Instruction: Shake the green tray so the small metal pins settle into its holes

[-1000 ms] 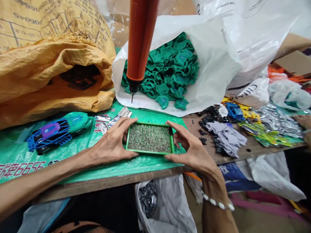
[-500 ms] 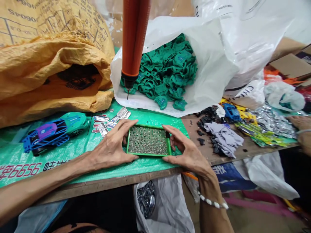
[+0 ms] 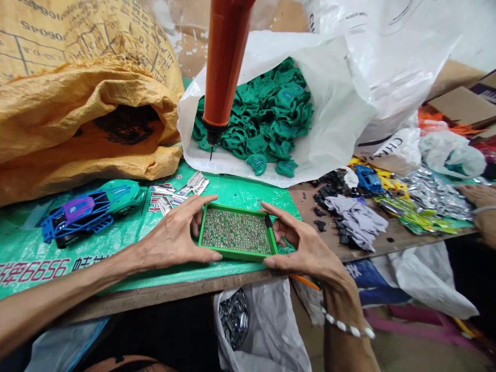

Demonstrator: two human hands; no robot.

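A green tray (image 3: 236,254) full of small metal screws (image 3: 232,227) is held between my two hands near the table's front edge. My left hand (image 3: 176,232) grips its left end, thumb along the near side and fingers at the far corner. At the right end my right hand (image 3: 300,240) holds it the same way, next to a black piece on the rim. Above the tray hangs an orange electric screwdriver (image 3: 225,72), its bit pointing down. To the left stands a toy car (image 3: 93,209) with a green, blue and purple body.
Behind the tray a white sack (image 3: 337,98) spills green plastic parts (image 3: 275,113). A yellow woven sack (image 3: 77,119) lies at left. Stickers (image 3: 189,188) lie beside my left hand. Black parts, a grey cloth (image 3: 360,217) and another person's hand (image 3: 480,199) are at right.
The tray has come slightly toward me and tilted, showing more of its near wall, and the screws inside have shifted. Both hands moved with it. The screwdriver appears farther right.
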